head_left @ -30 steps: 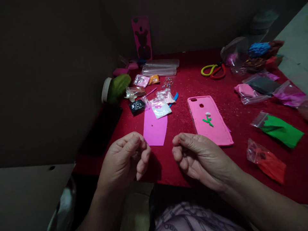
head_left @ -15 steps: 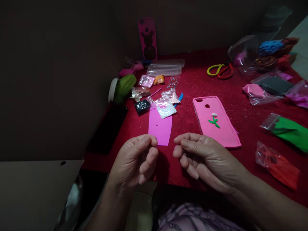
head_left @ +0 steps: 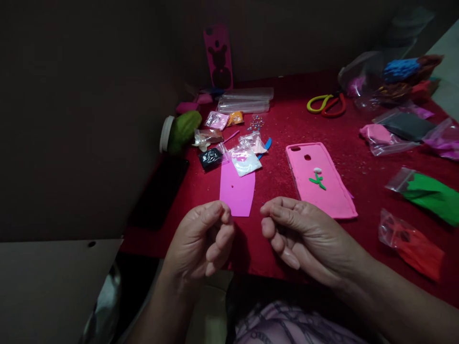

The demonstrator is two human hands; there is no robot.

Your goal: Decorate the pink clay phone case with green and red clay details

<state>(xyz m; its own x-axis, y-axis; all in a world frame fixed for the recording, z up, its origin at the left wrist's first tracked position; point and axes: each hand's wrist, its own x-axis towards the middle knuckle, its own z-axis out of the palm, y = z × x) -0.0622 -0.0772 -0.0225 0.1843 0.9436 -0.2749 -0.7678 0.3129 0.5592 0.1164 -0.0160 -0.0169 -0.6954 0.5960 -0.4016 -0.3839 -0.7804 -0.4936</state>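
Note:
Both my hands hover over the near edge of the red cloth table (head_left: pixel 283 129). My left hand (head_left: pixel 201 239) has thumb and forefinger pinched together and the other fingers curled. My right hand (head_left: pixel 304 236) is pinched the same way, a short gap to the right. Whether anything tiny sits between the fingertips cannot be seen. Just beyond my left hand lies a pink foam sheet (head_left: pixel 236 191). Past my right hand lies a pink phone case (head_left: pixel 335 200) with a small clay flower (head_left: pixel 317 177) on it.
Small zip bags (head_left: pixel 245 160) and a lying green bottle (head_left: pixel 181 130) sit at the left, by a dark phone (head_left: pixel 161 191). Scissors (head_left: pixel 326 104) and clear cases (head_left: pixel 245 100) lie at the back. Green (head_left: pixel 430 193) and red (head_left: pixel 412 243) clay bags lie at the right.
My hands have drawn closer together, the left one shifting right towards the right hand. Both stay pinched. The view has shifted slightly.

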